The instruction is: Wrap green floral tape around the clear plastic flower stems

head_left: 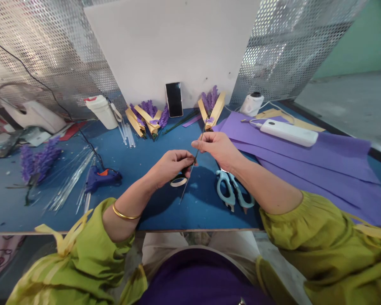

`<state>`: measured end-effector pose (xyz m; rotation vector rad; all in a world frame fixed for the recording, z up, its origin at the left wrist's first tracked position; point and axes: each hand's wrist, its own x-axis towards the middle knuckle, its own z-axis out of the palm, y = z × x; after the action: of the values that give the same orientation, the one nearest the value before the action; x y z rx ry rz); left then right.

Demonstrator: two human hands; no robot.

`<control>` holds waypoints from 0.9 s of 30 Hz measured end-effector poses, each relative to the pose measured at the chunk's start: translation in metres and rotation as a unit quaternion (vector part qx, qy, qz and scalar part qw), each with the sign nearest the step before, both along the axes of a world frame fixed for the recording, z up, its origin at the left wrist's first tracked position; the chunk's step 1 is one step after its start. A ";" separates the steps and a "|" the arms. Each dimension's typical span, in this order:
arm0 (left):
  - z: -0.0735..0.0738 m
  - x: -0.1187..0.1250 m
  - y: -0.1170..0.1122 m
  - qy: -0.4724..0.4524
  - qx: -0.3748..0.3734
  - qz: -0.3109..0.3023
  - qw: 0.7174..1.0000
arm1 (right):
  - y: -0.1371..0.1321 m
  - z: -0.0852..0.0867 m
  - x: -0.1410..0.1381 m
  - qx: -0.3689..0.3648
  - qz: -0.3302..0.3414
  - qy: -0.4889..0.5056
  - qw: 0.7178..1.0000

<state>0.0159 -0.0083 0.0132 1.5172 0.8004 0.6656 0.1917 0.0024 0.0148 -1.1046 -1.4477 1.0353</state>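
Observation:
My left hand (169, 167) is closed round a small roll of tape (178, 181), its fingertips pinching a thin dark wire stem (190, 171). My right hand (217, 148) pinches the same stem higher up, over the blue table (165, 207). The stem runs slanted from near a purple flower wrapped in tan paper (211, 108) down to the table in front of me. Teal-handled scissors (231, 190) lie just under my right wrist.
A blue glue gun (101, 176) and clear glue sticks (68, 184) lie at the left with loose purple flowers (38, 161). Purple sheets (305, 165), a white power bank (288, 132), a phone (174, 99), a white bottle (102, 111) and more wrapped flowers (147, 116) lie behind.

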 end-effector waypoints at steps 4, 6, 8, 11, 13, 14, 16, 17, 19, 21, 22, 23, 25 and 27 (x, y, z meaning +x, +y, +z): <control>0.000 0.001 -0.001 0.007 0.013 0.006 1.000 | 0.002 -0.001 0.001 0.006 -0.003 0.020 1.000; 0.001 0.001 -0.001 0.007 0.020 0.014 1.000 | 0.003 -0.001 0.002 -0.007 0.010 0.047 0.999; 0.001 0.001 -0.001 0.005 0.026 0.022 0.999 | 0.003 -0.002 0.002 -0.030 0.026 0.077 0.996; 0.002 -0.001 0.000 0.000 0.010 0.035 0.999 | 0.003 -0.001 0.003 -0.053 0.038 0.097 0.993; 0.002 -0.002 0.001 -0.004 -0.005 0.042 0.999 | 0.003 -0.001 0.003 -0.055 0.037 0.099 0.993; 0.002 -0.002 0.001 -0.004 -0.005 0.048 0.999 | 0.003 0.000 0.003 -0.052 0.037 0.097 0.993; 0.002 -0.002 0.001 0.005 0.006 0.063 0.998 | 0.003 0.000 0.002 -0.037 0.034 0.086 0.995; 0.002 -0.002 0.000 0.009 0.015 0.072 0.997 | 0.003 0.000 0.002 -0.025 0.029 0.076 0.996; 0.001 -0.001 0.000 0.011 0.024 0.084 0.996 | 0.002 0.000 0.002 0.001 0.015 0.056 0.998; 0.000 0.000 0.000 -0.004 0.021 0.094 0.995 | 0.001 0.001 0.002 0.005 0.018 0.054 0.998; 0.000 0.000 0.000 -0.015 0.016 0.097 0.995 | 0.000 0.001 0.002 -0.005 0.036 0.061 0.997; -0.001 0.000 0.001 -0.026 0.010 0.099 0.995 | 0.000 0.002 0.002 -0.017 0.064 0.071 0.995; -0.002 -0.001 0.001 -0.042 -0.001 0.099 0.994 | -0.001 0.002 0.002 -0.040 0.123 0.092 0.987; -0.002 -0.001 0.001 -0.047 -0.005 0.097 0.994 | -0.002 0.002 0.002 -0.048 0.144 0.107 0.983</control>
<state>0.0147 -0.0070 0.0111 1.3991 0.8835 0.8694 0.1935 0.0008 0.0167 -0.8339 -1.4207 1.3966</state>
